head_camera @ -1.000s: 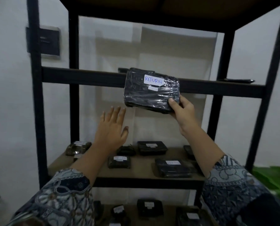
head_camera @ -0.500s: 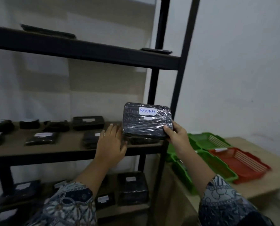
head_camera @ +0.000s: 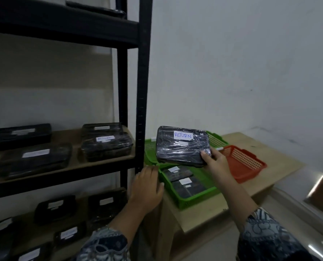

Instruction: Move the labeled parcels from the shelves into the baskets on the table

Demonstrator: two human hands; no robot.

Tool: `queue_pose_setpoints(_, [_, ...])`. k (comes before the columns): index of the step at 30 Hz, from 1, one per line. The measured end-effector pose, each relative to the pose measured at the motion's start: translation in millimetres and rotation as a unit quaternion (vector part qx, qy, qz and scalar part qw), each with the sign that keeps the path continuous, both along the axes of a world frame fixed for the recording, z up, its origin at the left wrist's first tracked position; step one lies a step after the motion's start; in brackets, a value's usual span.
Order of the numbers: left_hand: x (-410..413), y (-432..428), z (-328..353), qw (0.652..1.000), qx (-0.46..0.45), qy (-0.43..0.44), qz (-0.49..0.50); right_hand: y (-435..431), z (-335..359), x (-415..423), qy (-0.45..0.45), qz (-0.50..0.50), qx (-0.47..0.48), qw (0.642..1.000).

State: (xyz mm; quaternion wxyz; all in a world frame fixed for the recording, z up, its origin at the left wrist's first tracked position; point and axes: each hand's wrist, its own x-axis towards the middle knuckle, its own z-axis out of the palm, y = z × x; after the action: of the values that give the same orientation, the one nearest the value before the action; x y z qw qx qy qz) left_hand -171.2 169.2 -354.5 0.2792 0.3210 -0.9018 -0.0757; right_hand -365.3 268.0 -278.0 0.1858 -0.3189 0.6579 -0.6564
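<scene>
Head view: right hand [head_camera: 216, 162] pinches black film-wrapped RETURN-labelled parcel [head_camera: 182, 146] by its near corner, label up for sorting, green plastic basket [head_camera: 194, 199] below grip; left hand [head_camera: 147, 187] spread, empty

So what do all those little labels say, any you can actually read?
"RETURN": on the white label of the wrapped parcel held in the right hand.
White labels on the shelf parcels: too blurred to read.
White labels on the parcels in the near green basket: too small to read.
</scene>
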Motion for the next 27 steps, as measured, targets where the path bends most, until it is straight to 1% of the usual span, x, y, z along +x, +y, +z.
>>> queue_pose_setpoints(3, [-35.8, -8.7, -14.3, 1.0, 0.02, -0.01, -0.021, -14.0, -18.3, -32.3, -0.018, -0.03, 0.022, 0.999])
queue_pose_setpoints(6, [-73.5, -29.4, -28.4, 0.999, 0.042, -0.013, -0.025, -37.5, -31.3, -60.9, -0.018, -0.047, 0.038, 0.998])
queue_pose_setpoints(11, [-128.2, -80.0, -51.4, 0.996, 0.075, -0.05, -0.002, -93.3, -49.7, -109.0, -0.026, -0.047, 0.076, 0.996])
queue_pose_setpoints(14, [-151.5, -113.3, -60.7, 0.995, 0.083, -0.05, 0.009, -128.7, -58.3, -130.1, -0.034, -0.038, 0.09, 0.995])
queue_pose_setpoints(17, [-168.0, -139.5, -72.1, 0.992, 0.113, -0.054, 0.032, -164.1, -69.9, -149.4, -0.049, -0.016, 0.109, 0.993])
queue_pose_setpoints(20, [-177.2, -161.2, -84.8, 0.987, 0.121, -0.081, 0.065, -198.2, -80.6, -168.8, -0.052, 0.016, 0.136, 0.989])
queue_pose_setpoints(24, [-191.0, -193.8, -94.3, 0.98, 0.142, -0.06, 0.125, -243.6, -98.2, -197.7, -0.037, 0.058, 0.189, 0.98])
queue_pose_setpoints(27, [-202.8, -214.6, -110.0, 0.967, 0.168, -0.071, 0.18, -281.5, -117.6, -218.7, -0.04, 0.103, 0.222, 0.969])
